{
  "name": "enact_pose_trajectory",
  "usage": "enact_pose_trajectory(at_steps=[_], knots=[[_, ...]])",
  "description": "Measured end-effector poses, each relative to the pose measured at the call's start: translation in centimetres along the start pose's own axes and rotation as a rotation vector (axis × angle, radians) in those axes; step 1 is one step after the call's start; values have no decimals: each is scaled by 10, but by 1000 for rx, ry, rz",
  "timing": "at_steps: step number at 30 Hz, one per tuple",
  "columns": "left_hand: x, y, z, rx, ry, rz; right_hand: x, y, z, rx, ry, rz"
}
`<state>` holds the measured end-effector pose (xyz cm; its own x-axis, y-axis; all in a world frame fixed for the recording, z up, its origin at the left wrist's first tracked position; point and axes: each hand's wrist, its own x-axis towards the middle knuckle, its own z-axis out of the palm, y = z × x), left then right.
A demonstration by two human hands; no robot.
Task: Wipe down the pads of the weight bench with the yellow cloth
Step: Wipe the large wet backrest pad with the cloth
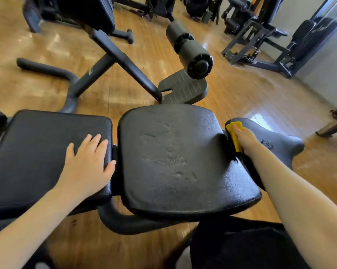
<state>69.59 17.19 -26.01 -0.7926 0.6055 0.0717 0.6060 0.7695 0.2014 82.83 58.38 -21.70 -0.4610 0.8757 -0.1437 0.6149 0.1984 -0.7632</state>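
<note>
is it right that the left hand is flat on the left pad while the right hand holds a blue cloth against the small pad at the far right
Not quite: the cloth is yellow, not blue, as the head view shows. The rest stands: the left hand lies flat on the left pad, and the right hand holds the cloth against the small pad at the far right.
</note>
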Motion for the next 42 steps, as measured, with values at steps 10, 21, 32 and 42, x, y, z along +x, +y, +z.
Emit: enact_pose_trajectory(at_steps=[10, 21, 32, 42], knots=[[4, -1, 5, 53, 42, 18, 85, -30, 52, -52, -85, -71], [8, -7, 9, 58, 47, 9, 16, 28, 27, -137, -149, -85], [4, -1, 4, -16, -3, -25, -88, 82, -33, -259, -90, -14], [2, 2, -3, -42, -11, 8, -122, 99, -31, 97, 140, 33]])
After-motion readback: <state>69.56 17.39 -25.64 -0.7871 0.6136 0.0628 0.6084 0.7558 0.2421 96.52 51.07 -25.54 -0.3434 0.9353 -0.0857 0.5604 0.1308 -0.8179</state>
